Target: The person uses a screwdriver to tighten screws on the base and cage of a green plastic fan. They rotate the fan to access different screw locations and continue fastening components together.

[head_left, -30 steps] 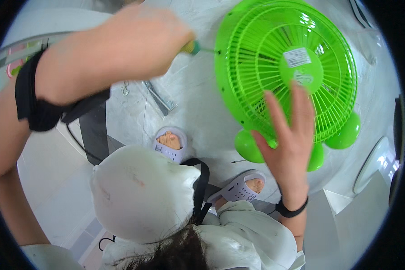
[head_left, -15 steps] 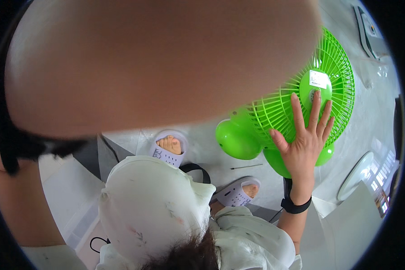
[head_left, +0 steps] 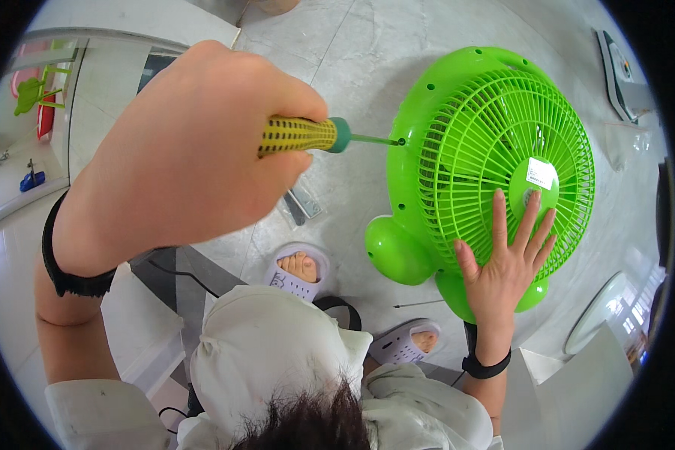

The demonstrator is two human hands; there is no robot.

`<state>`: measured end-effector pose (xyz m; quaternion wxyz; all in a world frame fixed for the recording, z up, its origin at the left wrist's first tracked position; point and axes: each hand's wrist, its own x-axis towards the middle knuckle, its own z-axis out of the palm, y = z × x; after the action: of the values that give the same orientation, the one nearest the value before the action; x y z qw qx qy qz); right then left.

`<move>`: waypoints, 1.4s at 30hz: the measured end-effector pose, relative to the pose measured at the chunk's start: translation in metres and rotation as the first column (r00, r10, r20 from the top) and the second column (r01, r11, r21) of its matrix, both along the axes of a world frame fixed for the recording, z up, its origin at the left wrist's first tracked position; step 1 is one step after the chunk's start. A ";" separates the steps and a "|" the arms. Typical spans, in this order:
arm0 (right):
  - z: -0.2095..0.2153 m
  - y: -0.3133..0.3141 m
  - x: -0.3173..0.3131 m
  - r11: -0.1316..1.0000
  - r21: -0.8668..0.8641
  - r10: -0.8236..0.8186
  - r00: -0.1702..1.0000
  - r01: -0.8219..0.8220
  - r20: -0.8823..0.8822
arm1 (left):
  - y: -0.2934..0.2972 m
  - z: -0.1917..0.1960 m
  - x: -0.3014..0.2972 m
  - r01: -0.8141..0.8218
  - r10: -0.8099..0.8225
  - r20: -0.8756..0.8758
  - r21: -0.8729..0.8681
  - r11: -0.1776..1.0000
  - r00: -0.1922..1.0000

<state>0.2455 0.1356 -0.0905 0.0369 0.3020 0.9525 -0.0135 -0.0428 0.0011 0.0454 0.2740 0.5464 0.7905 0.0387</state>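
My left hand [head_left: 180, 154] is closed around the yellow-and-green handle of a screwdriver [head_left: 300, 135]. The screwdriver's thin shaft points right, its tip at a small dark hole in the rim of a bright green fan [head_left: 406, 176]. The fan lies on the floor with its round grille facing up, a white label on the hub and rounded green lobes at its near end. On the lower part of the grille my right hand [head_left: 499, 274] rests flat, fingers spread toward the hub. Whether a screw sits in the hole cannot be made out.
Lilac clogs [head_left: 298, 271] are on my feet. A thin dark rod [head_left: 418, 304] lies between the right clog and the fan. Small parts in a clear bag [head_left: 304, 204] lie beyond the left clog. A pale round disc [head_left: 596, 311] and a flat grey device [head_left: 616, 71] are at right.
My left arm, which filled the upper view, has drawn back to the left, revealing the screwdriver with its tip at the fan's rim. My right hand stays spread on the grille.
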 end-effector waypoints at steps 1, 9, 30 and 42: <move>0.001 -0.001 0.000 1.000 0.009 -0.001 1.000 0.001 0.012 | -0.002 0.000 0.001 -0.032 0.033 0.043 -0.016 0.999 0.999; 0.002 -0.003 -0.006 1.000 0.012 -0.019 1.000 0.019 0.010 | 0.004 -0.017 0.003 0.104 -0.102 -0.112 0.008 0.995 0.988; 0.012 -0.012 -0.013 0.999 0.045 -0.006 0.999 0.005 0.035 | 0.103 0.035 0.013 -0.215 0.305 0.212 -0.362 0.907 0.929; 0.009 -0.012 -0.014 0.999 0.047 0.018 0.999 -0.020 0.048 | 0.053 -0.018 0.016 0.397 -0.370 -0.176 0.155 0.905 0.912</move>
<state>0.2316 0.1234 -0.0811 0.0526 0.2940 0.9542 0.0167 -0.0263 0.0538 0.0270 0.1667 0.7160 0.6777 0.0191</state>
